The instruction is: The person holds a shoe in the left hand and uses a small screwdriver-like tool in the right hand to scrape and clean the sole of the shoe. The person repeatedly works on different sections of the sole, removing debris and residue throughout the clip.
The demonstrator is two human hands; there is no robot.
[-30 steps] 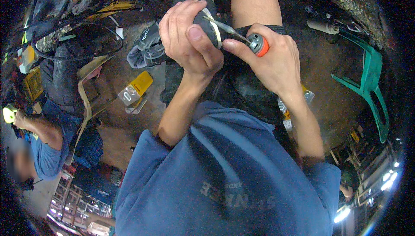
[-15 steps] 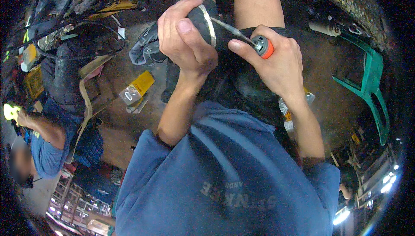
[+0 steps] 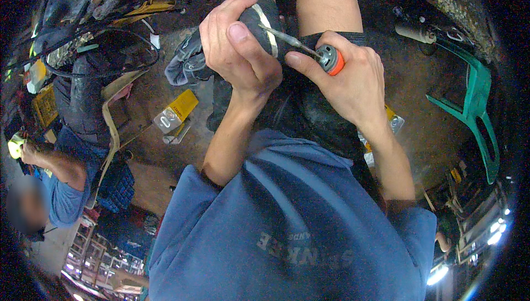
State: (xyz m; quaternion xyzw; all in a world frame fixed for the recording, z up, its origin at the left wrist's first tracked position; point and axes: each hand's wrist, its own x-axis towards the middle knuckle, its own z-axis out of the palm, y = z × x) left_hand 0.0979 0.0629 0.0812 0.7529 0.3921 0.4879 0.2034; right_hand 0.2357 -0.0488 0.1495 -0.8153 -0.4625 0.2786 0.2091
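My left hand (image 3: 237, 47) is closed, fingers curled, around a pale, narrow curved strip (image 3: 267, 30) above my left thigh. Whether the strip belongs to a larger dark piece, I cannot make out. In my right hand (image 3: 353, 77) is an orange-and-grey handheld tool (image 3: 331, 61) with a slim metal bit; my fingers wrap its round body, and the thumb lies alongside. The bit points left, and its tip overlaps the strip's upper part in view. Actual contact cannot be told.
On the floor to the left lies a yellow-and-white box (image 3: 176, 110) near a dark shoe-like bundle (image 3: 190, 61). A green plastic frame (image 3: 472, 102) stands at the right. Another person (image 3: 69, 174) sits at far left, holding something yellow-green. A black cable (image 3: 99, 75) loops nearby.
My right hand and the tool have shifted slightly left, carrying the bit's tip from the strip's right edge across it. My left hand stays almost still. The other person's hand has moved slightly.
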